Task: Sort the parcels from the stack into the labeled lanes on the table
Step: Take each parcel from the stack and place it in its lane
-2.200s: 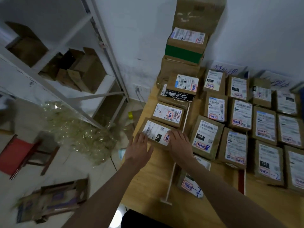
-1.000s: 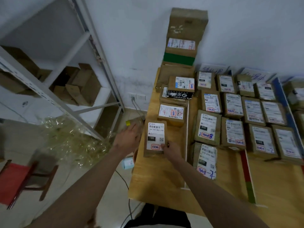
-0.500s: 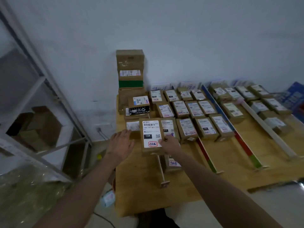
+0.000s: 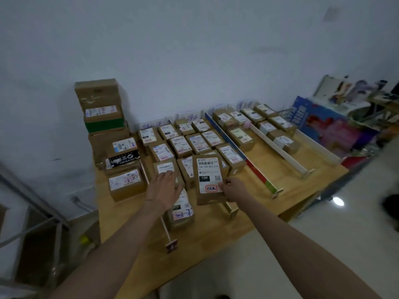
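Note:
My right hand [image 4: 234,189] grips a brown parcel [image 4: 209,180] by its lower right edge and holds it upright above the table, white "15H" label facing me. My left hand [image 4: 163,187] hovers flat beside it, fingers straight, holding nothing, over the parcels of the second lane. The stack of parcels [image 4: 101,113] rises against the wall at the table's far left, with more stack parcels [image 4: 126,184] in front of it. Several labelled parcels [image 4: 195,142] lie in rows in the lanes.
The wooden table [image 4: 287,197] is split by thin lane dividers [image 4: 257,171], with paper lane labels [image 4: 152,125] standing along the wall. Lanes further right hold several parcels [image 4: 240,137]. A metal shelf frame [image 4: 32,203] stands at left. A colourful box [image 4: 330,126] leans at right.
The parcel has been lifted from the left lane and carried rightward in my right hand. My left hand let go and followed. My view swung right and back, showing the whole table.

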A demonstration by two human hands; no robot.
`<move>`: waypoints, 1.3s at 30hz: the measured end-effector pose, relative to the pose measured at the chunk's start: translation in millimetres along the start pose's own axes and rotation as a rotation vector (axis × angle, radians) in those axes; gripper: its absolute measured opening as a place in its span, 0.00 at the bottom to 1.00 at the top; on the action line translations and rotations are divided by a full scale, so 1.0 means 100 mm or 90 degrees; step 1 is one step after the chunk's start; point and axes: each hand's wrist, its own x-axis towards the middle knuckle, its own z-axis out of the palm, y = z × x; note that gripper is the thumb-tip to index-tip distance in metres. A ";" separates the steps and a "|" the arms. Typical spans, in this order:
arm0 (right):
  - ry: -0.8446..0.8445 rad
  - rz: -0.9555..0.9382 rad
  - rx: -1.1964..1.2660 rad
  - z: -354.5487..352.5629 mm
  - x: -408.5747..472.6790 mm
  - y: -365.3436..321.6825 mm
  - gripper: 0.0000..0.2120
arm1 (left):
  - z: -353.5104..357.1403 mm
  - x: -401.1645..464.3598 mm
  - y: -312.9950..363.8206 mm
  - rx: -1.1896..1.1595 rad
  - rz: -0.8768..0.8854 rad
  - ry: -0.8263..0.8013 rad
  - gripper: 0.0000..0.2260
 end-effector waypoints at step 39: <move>0.002 0.077 -0.038 -3.06 3.32 1.70 0.17 | 0.79 3.44 3.20 -0.116 -0.006 -0.027 0.24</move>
